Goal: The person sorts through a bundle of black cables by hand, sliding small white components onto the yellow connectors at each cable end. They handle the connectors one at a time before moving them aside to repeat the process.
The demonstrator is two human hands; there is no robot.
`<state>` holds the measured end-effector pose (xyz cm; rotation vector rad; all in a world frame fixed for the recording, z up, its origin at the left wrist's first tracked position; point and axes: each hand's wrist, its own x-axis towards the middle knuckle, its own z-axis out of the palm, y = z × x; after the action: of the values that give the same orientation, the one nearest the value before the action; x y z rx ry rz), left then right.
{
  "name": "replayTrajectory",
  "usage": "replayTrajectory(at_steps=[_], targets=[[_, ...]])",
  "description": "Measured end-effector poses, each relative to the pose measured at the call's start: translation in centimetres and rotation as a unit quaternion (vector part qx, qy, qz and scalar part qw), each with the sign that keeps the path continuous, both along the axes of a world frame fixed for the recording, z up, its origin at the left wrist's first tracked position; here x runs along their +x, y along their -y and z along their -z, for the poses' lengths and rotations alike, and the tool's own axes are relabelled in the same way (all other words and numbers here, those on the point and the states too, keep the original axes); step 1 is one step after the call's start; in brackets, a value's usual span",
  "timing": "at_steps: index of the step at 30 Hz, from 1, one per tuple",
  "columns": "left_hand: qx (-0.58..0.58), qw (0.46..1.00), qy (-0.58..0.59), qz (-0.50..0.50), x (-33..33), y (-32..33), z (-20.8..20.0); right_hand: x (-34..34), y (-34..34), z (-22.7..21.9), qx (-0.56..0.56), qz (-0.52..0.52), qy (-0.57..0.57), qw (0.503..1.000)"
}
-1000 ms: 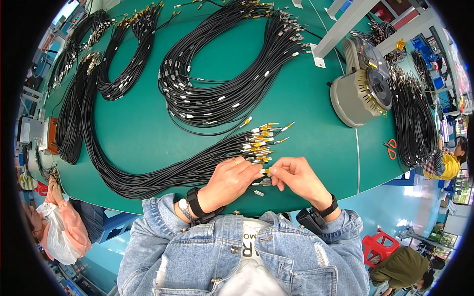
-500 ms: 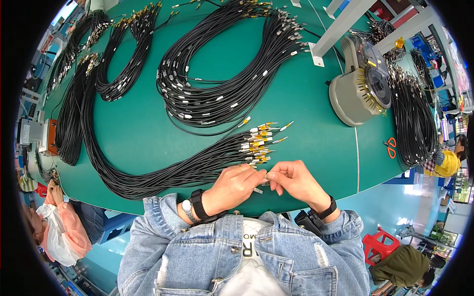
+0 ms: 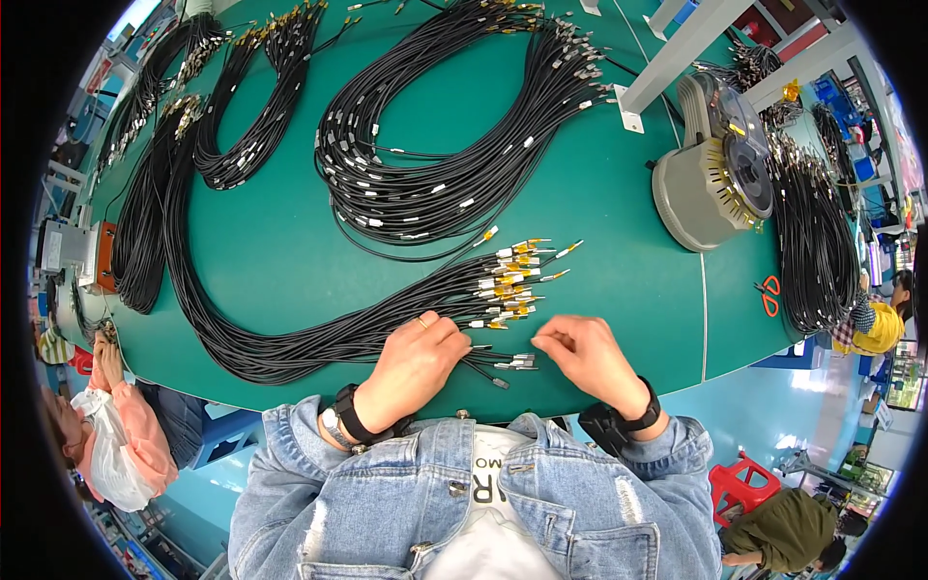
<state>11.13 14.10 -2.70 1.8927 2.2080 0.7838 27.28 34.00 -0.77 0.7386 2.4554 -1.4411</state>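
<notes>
We see a green counter (image 3: 290, 261) carrying a long black cable bundle (image 3: 290, 343). Our left hand (image 3: 414, 362) presses on the bundle near its gold-tipped ends (image 3: 512, 280); our right hand (image 3: 585, 353) pinches one loose cable end (image 3: 522, 362).

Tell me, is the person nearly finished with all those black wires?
Hard to say. Done-looking: several bundles of black cables lie looped on the green table. In hand: the left hand rests on a long cable bundle whose gold and silver connector ends fan out, and the right hand pinches something small beside a few loose cable ends. Which bundles remain, the picture cannot tell.
</notes>
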Motion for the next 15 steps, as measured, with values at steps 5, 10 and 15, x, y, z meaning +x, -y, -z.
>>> replayTrajectory(at_steps=[5,10,15], targets=[[0.000,1.000,0.004,-0.003,0.2,-0.2,0.2,-2.3,2.6,2.4,0.139,-0.025,-0.204,0.969],[0.016,0.998,0.024,-0.052,0.6,-0.8,-0.2,-3.0,3.2,2.6,0.203,-0.042,-0.242,0.948],[0.009,0.999,0.009,-0.039,0.1,-1.3,-0.6,-2.4,3.0,1.7,0.202,-0.086,-0.271,0.937]])
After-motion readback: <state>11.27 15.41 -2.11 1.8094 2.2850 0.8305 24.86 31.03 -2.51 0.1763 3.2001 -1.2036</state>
